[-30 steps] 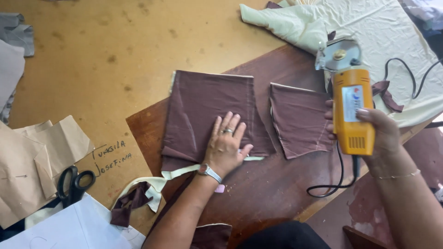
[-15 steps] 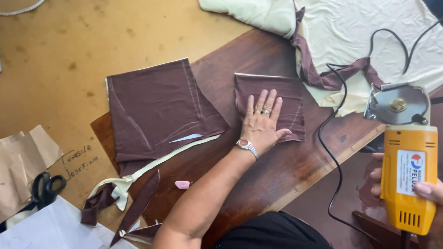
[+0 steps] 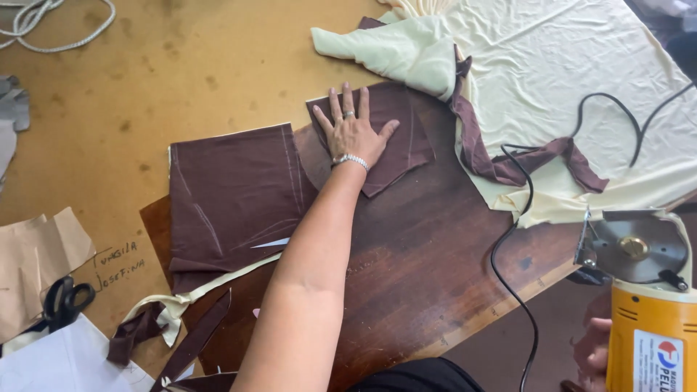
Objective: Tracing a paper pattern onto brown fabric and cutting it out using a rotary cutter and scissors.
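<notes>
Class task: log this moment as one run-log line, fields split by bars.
left hand: flat on small brown piece | right hand: gripping yellow cutter at table edge | large brown piece: apart, on board

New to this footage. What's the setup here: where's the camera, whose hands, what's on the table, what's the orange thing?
There is no robot here. One camera sits on a person's head and looks down at their own two bare hands over a worktable.

The left hand lies flat, fingers spread, on a small brown fabric piece that rests on a dark wooden board. Beside it lies a larger brown fabric piece.

The right hand, at the lower right edge, holds an orange electric rotary fabric cutter; its round blade faces up and its black cord trails across the board.

Also there: pale yellow cloth at upper right, brown fabric strips, black scissors on paper patterns at the left, and a rope at top left.
</notes>
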